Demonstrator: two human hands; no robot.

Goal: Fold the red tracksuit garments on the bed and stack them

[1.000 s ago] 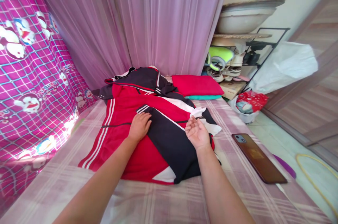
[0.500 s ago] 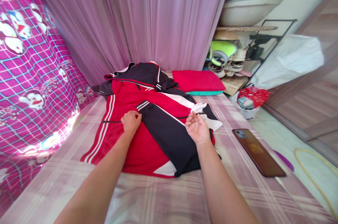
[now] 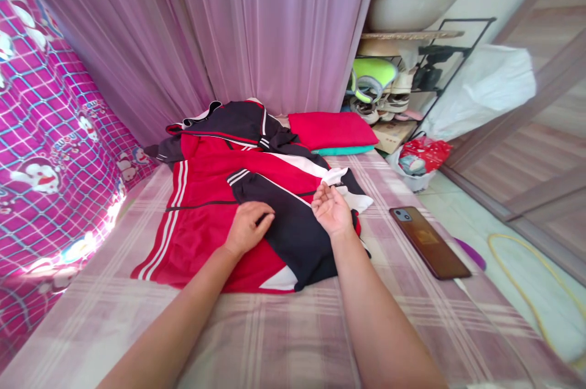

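Note:
A red and black jacket (image 3: 206, 236) with white stripes lies spread on the bed, one black sleeve (image 3: 300, 236) folded diagonally across its front. My left hand (image 3: 251, 227) is over the body and the edge of that sleeve, palm down, with thumb and fingers apart and nothing between them. On the right, my right hand (image 3: 331, 208) is turned palm up by the white collar (image 3: 359, 201), its fingers loosely bent and holding nothing. The striped cuff (image 3: 238, 177) lies just beyond my left hand.
Behind the jacket lies another dark and red garment (image 3: 238, 120). A folded red cloth (image 3: 332, 129) rests on a teal one (image 3: 345, 150). A phone (image 3: 428, 242) with a cable lies right on the plaid sheet (image 3: 293, 340). A shoe rack (image 3: 439, 93) stands beyond the bed.
My left hand has moved right and nearer to me, from beside the striped cuff onto the sleeve's edge, and its thumb has spread. My right hand stays by the collar. The view has shifted slightly.

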